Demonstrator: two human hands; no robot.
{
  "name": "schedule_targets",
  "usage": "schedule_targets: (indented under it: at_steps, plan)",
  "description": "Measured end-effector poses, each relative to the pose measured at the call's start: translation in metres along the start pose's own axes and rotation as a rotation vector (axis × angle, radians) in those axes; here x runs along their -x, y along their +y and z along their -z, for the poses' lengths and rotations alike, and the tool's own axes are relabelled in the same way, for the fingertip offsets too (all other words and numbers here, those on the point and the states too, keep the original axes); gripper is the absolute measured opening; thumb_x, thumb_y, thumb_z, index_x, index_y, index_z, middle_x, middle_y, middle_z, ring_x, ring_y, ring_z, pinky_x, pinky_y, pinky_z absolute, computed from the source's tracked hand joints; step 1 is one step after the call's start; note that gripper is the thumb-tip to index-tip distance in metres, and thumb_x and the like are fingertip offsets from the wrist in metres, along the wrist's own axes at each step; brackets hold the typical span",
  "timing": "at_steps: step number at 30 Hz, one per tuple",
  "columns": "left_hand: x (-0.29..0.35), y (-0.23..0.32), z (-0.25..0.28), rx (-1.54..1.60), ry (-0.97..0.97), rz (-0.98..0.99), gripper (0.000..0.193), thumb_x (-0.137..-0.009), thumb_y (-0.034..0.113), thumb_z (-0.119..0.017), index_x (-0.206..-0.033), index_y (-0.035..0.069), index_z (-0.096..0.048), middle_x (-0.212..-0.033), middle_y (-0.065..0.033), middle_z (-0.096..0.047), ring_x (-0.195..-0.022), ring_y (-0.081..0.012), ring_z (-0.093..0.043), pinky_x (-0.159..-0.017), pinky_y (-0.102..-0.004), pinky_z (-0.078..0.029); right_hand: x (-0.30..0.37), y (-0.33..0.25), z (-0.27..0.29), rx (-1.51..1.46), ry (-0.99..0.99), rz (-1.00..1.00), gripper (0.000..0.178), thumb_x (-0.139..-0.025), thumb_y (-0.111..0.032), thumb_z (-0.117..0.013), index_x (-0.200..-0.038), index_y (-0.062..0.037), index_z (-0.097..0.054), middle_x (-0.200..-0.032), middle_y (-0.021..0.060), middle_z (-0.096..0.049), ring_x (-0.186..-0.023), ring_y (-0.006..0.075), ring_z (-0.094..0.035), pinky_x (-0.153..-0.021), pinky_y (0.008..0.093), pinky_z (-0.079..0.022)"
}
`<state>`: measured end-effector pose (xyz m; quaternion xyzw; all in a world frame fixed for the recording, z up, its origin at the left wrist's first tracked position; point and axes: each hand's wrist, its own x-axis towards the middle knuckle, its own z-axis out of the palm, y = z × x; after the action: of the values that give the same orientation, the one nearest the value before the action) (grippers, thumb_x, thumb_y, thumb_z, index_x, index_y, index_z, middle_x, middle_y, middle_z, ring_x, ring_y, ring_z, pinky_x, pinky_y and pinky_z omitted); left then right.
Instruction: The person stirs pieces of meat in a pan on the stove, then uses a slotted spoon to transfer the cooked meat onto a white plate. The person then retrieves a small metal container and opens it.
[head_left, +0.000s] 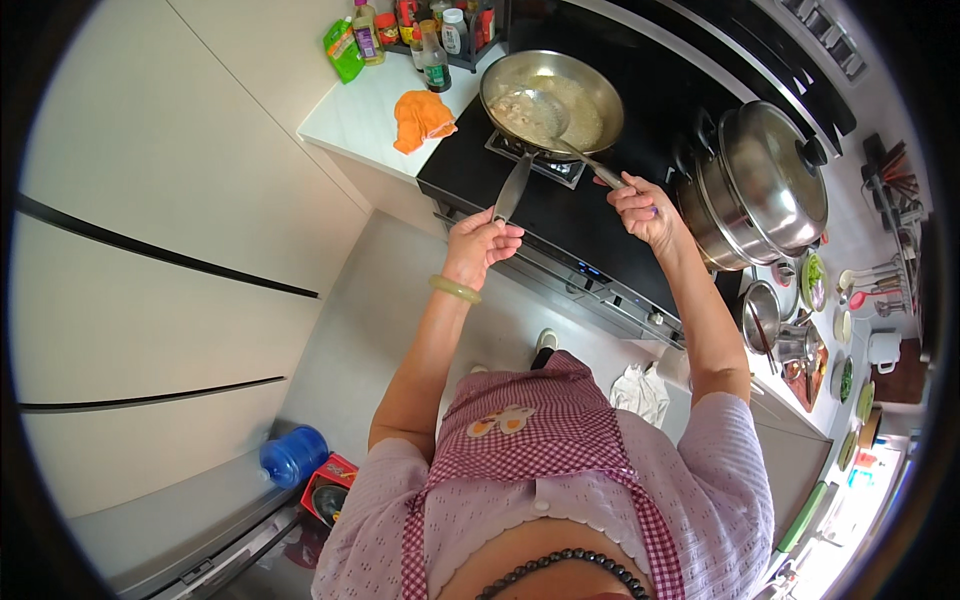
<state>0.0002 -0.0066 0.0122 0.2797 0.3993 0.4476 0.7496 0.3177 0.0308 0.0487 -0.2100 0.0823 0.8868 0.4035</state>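
Observation:
A steel frying pan (607, 85) sits on the gas burner, holding a pale, bubbling liquid with small light pieces in it. My left hand (482, 245) grips the end of the pan's long metal handle, thumb on top. In my right hand (643, 207) is the handle of a slotted skimmer (549, 113), closed in the fingers. Its round perforated head dips into the liquid near the middle of the pan. What the pieces in the pan are, I cannot make out.
Right of the pan stands a large lidded steamer pot (770, 175) on the black stove (470, 180). An orange cloth (422, 120) and several seasoning bottles (434, 60) are on the left counter. Bowls and plates line the right counter. A blue water jug (294, 456) lies low at left.

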Motion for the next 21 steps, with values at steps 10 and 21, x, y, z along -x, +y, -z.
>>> schedule_targets:
  at_steps: [10, 21]
  plan:
    - [0.004, 0.004, -0.006, -0.008, 0.04, 0.002, 0.028, -0.091, 0.006, -0.054, -0.118, -0.002, -0.054, -0.09, -0.0163, -0.068, -0.072, -0.0173, -0.066, -0.063, -0.027, -0.057, 0.013, 0.032, -0.014, 0.948, 0.482, 0.51, 0.04, -0.096, -0.021, -0.05, -0.134, -0.0165, -0.04, -0.059, -0.0001, -0.044, -0.037, 0.0062, -0.035, -0.031, 0.0206, -0.026]
    - [0.0, 0.002, 0.001, 0.02, -0.022, 0.005, 0.057, -0.088, 0.004, -0.058, -0.134, -0.013, -0.027, -0.095, -0.0242, -0.066, -0.075, -0.021, -0.067, -0.065, -0.028, -0.057, 0.034, 0.046, -0.033, 1.277, 0.494, 0.542, 0.053, -0.095, -0.019, -0.051, -0.144, -0.0139, -0.03, -0.06, 0.0014, -0.045, -0.036, 0.0078, -0.035, -0.03, 0.0228, -0.027]
